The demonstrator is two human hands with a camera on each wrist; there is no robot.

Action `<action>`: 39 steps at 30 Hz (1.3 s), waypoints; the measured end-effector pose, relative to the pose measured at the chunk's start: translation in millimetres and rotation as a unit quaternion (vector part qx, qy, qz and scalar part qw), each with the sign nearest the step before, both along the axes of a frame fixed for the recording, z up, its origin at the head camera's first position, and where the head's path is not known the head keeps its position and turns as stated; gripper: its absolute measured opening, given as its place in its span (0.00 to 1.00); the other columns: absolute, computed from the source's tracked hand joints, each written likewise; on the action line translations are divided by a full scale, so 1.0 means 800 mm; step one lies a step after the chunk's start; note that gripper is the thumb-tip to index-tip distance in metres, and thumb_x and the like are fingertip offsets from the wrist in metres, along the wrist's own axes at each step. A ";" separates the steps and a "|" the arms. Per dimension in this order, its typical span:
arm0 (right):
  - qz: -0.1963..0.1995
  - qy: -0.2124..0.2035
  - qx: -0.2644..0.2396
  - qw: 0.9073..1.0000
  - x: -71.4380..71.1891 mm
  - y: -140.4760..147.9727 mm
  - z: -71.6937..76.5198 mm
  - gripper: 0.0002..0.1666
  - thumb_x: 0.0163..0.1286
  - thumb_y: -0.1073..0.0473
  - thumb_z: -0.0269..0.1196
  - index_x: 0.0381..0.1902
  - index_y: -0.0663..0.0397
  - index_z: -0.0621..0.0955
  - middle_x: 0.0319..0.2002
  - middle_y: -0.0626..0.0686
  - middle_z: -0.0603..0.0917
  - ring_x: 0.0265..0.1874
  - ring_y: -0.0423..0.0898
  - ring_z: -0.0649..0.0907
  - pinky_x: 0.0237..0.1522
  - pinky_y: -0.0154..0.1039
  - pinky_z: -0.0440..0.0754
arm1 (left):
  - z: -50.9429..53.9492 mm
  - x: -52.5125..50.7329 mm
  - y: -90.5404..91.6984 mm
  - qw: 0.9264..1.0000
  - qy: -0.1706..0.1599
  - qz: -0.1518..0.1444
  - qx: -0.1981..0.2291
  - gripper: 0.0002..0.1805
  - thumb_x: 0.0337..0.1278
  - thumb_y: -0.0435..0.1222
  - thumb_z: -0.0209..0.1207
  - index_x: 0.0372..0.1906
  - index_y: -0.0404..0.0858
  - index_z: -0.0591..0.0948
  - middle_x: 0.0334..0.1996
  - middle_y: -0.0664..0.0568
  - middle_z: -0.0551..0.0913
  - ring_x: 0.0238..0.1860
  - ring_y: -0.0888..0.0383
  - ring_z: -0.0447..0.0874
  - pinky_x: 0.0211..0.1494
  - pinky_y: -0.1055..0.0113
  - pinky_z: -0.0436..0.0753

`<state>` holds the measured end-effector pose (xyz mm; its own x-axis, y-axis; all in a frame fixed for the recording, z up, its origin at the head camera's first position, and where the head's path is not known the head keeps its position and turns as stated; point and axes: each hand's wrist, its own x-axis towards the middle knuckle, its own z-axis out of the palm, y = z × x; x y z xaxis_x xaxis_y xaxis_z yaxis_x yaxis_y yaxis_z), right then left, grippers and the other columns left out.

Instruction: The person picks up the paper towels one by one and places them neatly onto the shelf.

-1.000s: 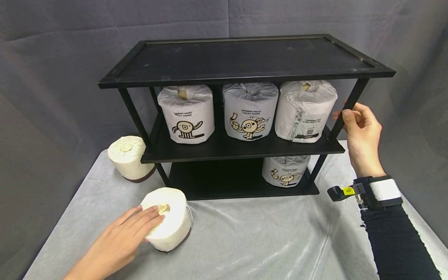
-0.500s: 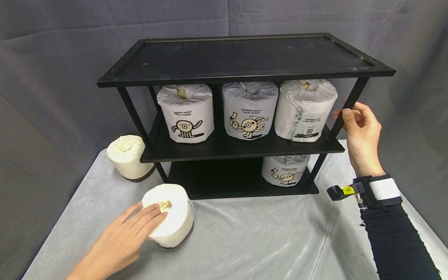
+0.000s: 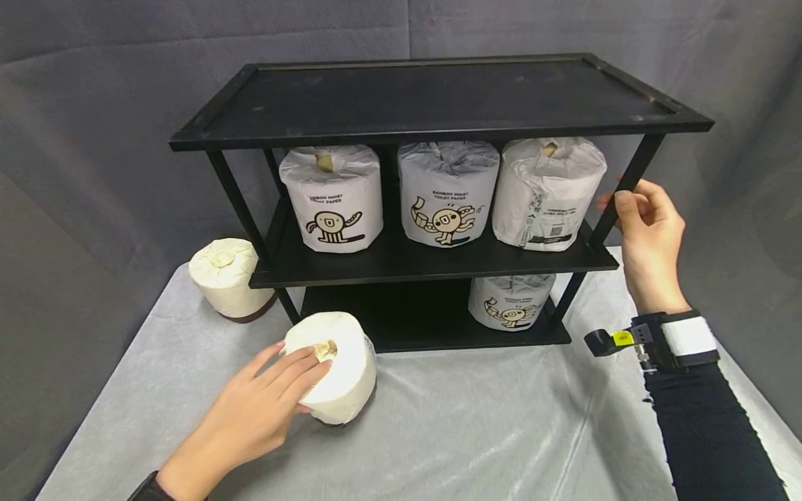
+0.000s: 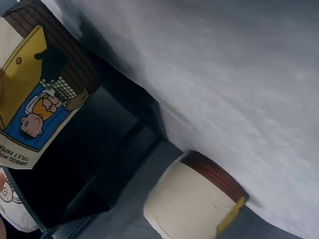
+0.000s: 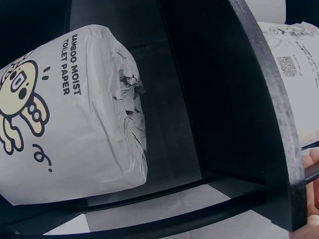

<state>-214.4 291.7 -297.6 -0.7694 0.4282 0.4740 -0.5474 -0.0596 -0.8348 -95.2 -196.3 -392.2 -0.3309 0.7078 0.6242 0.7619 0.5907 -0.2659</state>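
Note:
In the head view my left hand (image 3: 250, 410) holds a cream-wrapped toilet paper roll (image 3: 343, 383), fingers across its top, at the shelf's lower front left. The left wrist view shows that roll's printed side (image 4: 30, 94), with a yellow and blue cartoon; most of the hand is outside that view. With thumb and fingers my right hand (image 3: 651, 243) grips the right front post (image 3: 634, 167) of a black three-tier shelf (image 3: 438, 104). Only a few of its fingers (image 5: 313, 194) show at the right wrist view's edge.
Three white-wrapped rolls, one in the centre (image 3: 446, 202), stand on the middle tier. Another white roll (image 3: 509, 303) stands at the bottom tier's right end. A second cream roll (image 3: 228, 282) stands left of the shelf on the grey cloth (image 3: 476, 431). Grey fabric (image 3: 94, 139) hangs behind.
My left hand has moved the cream roll to the right and towards the shelf's bottom tier. The right hand has stayed on the post.

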 end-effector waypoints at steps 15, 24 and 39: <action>-0.006 0.003 0.005 1.000 0.002 -0.002 -0.004 0.15 0.65 0.63 0.68 0.50 0.61 0.83 0.32 0.54 0.85 0.36 0.46 0.84 0.48 0.35 0.76 | -0.004 -0.026 0.052 1.000 -0.015 -0.001 0.002 0.25 0.66 0.44 0.48 0.63 0.37 0.76 0.50 0.49 0.82 0.56 0.52 0.79 0.65 0.49 0.72; -0.006 0.005 0.009 1.000 0.002 -0.004 -0.003 0.15 0.67 0.65 0.67 0.51 0.61 0.83 0.32 0.54 0.85 0.36 0.47 0.84 0.51 0.36 0.77 | -0.013 -0.033 0.076 0.999 -0.034 -0.001 0.004 0.30 0.56 0.44 0.56 0.65 0.39 0.75 0.51 0.50 0.81 0.59 0.53 0.78 0.67 0.49 0.70; -0.014 0.002 -0.001 1.000 0.000 -0.003 -0.001 0.14 0.65 0.63 0.68 0.49 0.60 0.84 0.33 0.55 0.85 0.36 0.46 0.84 0.49 0.36 0.76 | -0.013 -0.047 0.112 0.998 -0.041 0.029 0.032 0.38 0.39 0.38 0.74 0.63 0.40 0.76 0.53 0.49 0.80 0.61 0.52 0.76 0.70 0.50 0.67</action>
